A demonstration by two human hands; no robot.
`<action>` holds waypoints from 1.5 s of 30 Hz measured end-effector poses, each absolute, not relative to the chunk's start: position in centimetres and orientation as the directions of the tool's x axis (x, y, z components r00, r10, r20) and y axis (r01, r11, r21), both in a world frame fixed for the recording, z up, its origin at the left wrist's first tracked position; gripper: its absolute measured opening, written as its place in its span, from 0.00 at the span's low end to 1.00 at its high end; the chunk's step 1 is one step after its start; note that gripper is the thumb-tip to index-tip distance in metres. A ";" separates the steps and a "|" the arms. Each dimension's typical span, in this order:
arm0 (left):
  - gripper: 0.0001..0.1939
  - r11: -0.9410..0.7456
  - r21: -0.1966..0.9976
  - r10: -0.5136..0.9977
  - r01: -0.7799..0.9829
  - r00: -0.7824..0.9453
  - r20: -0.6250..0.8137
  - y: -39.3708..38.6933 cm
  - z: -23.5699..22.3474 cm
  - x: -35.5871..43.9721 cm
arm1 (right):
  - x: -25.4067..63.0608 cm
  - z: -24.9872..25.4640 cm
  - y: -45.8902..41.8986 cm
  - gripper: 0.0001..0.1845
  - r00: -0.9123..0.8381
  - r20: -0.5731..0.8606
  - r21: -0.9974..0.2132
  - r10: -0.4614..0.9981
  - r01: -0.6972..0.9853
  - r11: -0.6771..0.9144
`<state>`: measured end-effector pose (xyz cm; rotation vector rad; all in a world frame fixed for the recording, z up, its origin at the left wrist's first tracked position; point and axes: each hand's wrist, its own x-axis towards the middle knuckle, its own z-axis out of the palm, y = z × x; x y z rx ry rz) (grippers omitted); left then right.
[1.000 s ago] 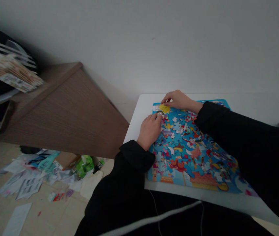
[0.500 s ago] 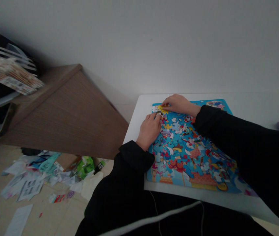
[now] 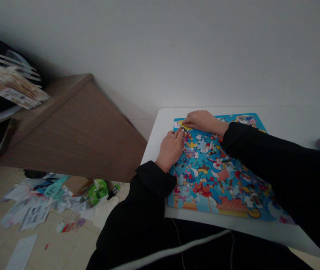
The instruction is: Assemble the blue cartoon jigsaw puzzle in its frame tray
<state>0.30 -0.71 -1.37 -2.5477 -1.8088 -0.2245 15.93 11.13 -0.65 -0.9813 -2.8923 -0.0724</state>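
A colourful jigsaw puzzle (image 3: 202,165) on a blue-edged board lies on the white table, with many loose pieces heaped over its picture. At the puzzle's upper left corner, my right hand (image 3: 202,120) has its fingertips closed together on a yellow puzzle piece (image 3: 181,123). Just below it rests my left hand (image 3: 171,145), its fingers bent and slightly apart, the tips touching pieces near the left edge. What lies beneath the left palm is hidden. My right forearm covers part of the puzzle's right side.
A brown wooden cabinet (image 3: 92,138) stands left of the white table (image 3: 154,138), carrying a bundle of cotton swabs (image 3: 16,88). Papers and bags (image 3: 55,195) litter the floor. A white cable (image 3: 177,249) crosses my lap. Behind the table rises a grey wall (image 3: 177,56).
My right hand has shifted slightly left and down, its fingertips now lower over the yellow piece. My left hand has barely moved, its fingers drawing a little closer to the right fingertips.
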 end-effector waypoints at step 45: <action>0.14 -0.343 0.075 0.935 0.936 0.332 0.127 -0.8 -1.5 0.3 | 18.0 -1.0 12.6 0.16 -0.790 0.089 -0.293 0.607 0.562 0.774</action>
